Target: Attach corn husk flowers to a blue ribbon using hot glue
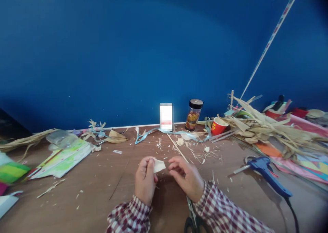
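Note:
My left hand (pixel 145 178) pinches a small, pale piece of corn husk (pixel 159 166) between thumb and fingers, its free end pointing right. Just to the right hovers my right hand (pixel 185 175), fingers loosely curled and apart from the thumb, with nothing visible in them; a small gap separates it from the husk piece. Beneath my right wrist, dark-handled scissors (pixel 192 216) lie on the brown table (pixel 102 198), partly covered by the sleeve. A blue hot glue gun (pixel 268 175) rests to the right of my right forearm.
Dried corn husks (pixel 271 130) are heaped at the right by a red paper cup (pixel 218 126). A black-lidded jar (pixel 194 115) and light blue ribbon (pixel 151 133) sit near the blue wall (pixel 128 55). A painted sheet (pixel 66 159) and clear plastic bottle (pixel 63 138) lie left.

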Tool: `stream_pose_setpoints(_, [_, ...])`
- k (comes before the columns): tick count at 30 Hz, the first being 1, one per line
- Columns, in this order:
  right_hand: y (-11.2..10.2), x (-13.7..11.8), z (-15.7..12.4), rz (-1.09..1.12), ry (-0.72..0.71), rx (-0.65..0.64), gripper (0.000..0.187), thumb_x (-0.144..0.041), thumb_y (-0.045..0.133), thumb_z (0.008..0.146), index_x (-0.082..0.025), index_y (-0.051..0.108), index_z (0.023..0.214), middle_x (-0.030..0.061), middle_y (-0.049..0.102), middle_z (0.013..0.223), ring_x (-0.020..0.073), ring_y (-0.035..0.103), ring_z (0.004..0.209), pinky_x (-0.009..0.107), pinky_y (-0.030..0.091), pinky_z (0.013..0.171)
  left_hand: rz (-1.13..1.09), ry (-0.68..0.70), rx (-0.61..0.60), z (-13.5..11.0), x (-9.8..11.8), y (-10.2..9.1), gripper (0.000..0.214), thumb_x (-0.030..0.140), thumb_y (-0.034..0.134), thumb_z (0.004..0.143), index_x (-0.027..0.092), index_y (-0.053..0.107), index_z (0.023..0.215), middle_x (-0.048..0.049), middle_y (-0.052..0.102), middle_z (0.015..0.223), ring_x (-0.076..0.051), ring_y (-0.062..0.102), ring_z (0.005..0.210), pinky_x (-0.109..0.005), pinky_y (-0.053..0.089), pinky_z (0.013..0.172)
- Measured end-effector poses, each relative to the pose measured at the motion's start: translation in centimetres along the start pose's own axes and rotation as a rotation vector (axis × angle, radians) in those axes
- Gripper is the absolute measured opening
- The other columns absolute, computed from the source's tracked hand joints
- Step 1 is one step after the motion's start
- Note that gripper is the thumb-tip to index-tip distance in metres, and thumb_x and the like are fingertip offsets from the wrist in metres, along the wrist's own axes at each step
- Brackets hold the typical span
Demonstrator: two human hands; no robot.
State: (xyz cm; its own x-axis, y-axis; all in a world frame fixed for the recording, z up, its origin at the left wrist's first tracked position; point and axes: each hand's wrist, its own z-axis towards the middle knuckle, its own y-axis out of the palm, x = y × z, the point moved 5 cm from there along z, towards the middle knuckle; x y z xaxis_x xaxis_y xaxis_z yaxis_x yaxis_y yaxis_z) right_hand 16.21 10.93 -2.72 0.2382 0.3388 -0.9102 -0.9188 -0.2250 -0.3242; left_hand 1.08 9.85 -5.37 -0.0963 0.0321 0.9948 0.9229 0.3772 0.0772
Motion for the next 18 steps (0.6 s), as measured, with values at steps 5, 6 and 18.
stream_pose_setpoints(5, [0.6,-0.5,-0.5,-0.086,-0.094,-0.012,0.017,-0.014,0.052,0.074,-0.021,0.058,0.089,0.0007,0.062,0.081,0.0125,0.056,0.068,0.022,0.043,0.062,0.022,-0.032,-0.133,-1.6,-0.5,1.5,0.028,0.046,0.044,0.079,0.02,0.05,0.085,0.0109,0.035,0.037,-0.004,0.028,0.028,-0.013,0.024,0.03])
stream_pose_setpoints(6, [0.5,-0.5,-0.5,-0.091,-0.105,0.001,0.016,-0.013,0.052,0.074,-0.021,0.059,0.086,0.0007,0.062,0.081,0.0126,0.056,0.069,0.022,0.043,0.063,0.035,-0.042,-0.15,-1.7,-0.6,1.6,0.028,0.047,0.043,0.079,0.02,0.049,0.085,0.0108,0.036,0.037,-0.004,0.028,0.029,-0.013,0.023,0.03])
stream_pose_setpoints(18, [0.6,-0.6,-0.3,-0.159,-0.166,-0.105,0.014,-0.015,0.046,0.081,-0.02,0.059,0.076,0.0011,0.061,0.075,0.0138,0.055,0.071,0.024,0.04,0.067,-0.003,-0.091,-0.299,-0.3,-0.8,1.9,0.039,0.037,0.064,0.065,0.012,0.058,0.095,-0.0007,0.058,0.065,-0.009,0.048,0.05,-0.019,0.038,0.043])
